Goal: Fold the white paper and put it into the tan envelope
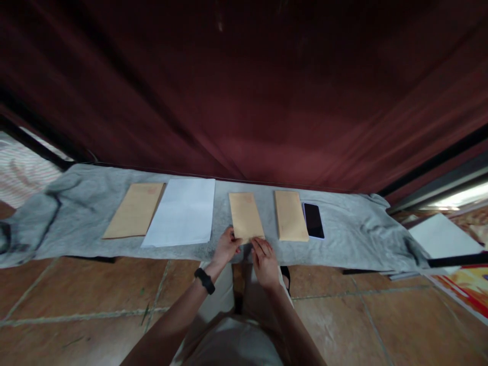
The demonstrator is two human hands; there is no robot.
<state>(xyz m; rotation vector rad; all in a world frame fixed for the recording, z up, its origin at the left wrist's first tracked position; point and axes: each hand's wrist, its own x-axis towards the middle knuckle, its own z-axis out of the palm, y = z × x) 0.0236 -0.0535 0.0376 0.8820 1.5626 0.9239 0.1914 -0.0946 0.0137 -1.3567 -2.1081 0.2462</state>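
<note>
A brown paper envelope [246, 212] lies in front of me on a grey cloth, its near end at the cloth's front edge. My left hand [227, 246] pinches the near left corner of this envelope between thumb and fingers. On the near right side, my right hand [265, 262] has its fingertips on the envelope's near edge, fingers held together; its thumb is partly hidden. To the left lie a stack of white paper [183, 211] and more brown envelopes [133, 211]. Right of the hands sits another pile of brown envelopes [291, 216].
A phone [314, 221] with a dark screen touches the right pile. The grey cloth [358, 229] covers a long narrow surface, with a dark red curtain [244, 112] hanging behind it. At far right are a white sheet [444, 235] and a colourful printed board [470, 290].
</note>
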